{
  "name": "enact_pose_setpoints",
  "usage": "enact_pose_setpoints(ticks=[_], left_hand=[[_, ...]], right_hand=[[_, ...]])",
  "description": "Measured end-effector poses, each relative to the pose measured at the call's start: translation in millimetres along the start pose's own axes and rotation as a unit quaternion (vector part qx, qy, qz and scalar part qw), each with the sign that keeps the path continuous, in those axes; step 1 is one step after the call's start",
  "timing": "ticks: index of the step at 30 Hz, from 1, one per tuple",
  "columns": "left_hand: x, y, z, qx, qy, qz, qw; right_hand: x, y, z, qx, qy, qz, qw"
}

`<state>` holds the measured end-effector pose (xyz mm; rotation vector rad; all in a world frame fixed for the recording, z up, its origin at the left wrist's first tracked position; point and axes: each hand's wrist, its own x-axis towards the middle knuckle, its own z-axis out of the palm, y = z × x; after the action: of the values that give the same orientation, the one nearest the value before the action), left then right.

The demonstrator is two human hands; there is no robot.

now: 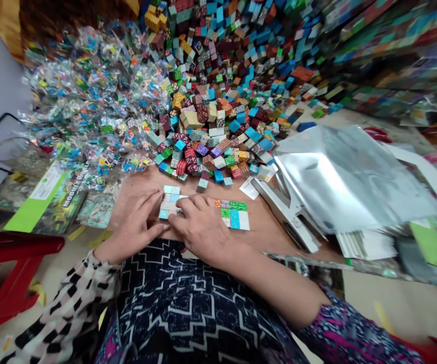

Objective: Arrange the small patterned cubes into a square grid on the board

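Observation:
On the brown tabletop in front of me lies a flat row of small printed blocks (pixel 235 218), with white, blue, green and orange faces pressed side by side. At its left end, my left hand (pixel 137 227) rests with fingers stretched out, fingertips and thumb beside the pale blue and white blocks (pixel 171 199). Over the middle of the row is my right hand (pixel 203 227), its fingers bent down onto the blocks. The right hand covers part of the row, so the blocks under it are hidden.
Loose coloured blocks (pixel 218 121) are heaped behind the row. To their left is a pile of small clear packets (pixel 97 101). A silver stapler (pixel 289 215) and clear plastic bags (pixel 340 177) lie at the right. A red stool (pixel 13 273) stands at lower left.

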<state>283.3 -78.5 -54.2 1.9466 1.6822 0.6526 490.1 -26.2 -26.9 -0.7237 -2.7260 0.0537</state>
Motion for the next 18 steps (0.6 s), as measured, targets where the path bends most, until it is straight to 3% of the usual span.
enact_pose_setpoints(ticks=[6, 10, 13, 18], left_hand=[[0, 2, -1.0, -0.007, 0.000, 0.005, 1.000], [2, 5, -3.7, 0.013, -0.007, 0.011, 1.000], [5, 6, -4.6, 0.045, 0.004, 0.029, 0.999], [13, 9, -3.7, 0.114, 0.023, 0.058, 0.991]], right_hand=[[-1, -6, -4, 0.038, -0.024, 0.000, 0.999], [-12, 20, -16, 0.067, 0.040, 0.083, 0.993], [-10, 46, -22, 0.057, 0.047, 0.165, 0.984], [3, 68, -10, 0.072, 0.011, 0.171, 0.982]])
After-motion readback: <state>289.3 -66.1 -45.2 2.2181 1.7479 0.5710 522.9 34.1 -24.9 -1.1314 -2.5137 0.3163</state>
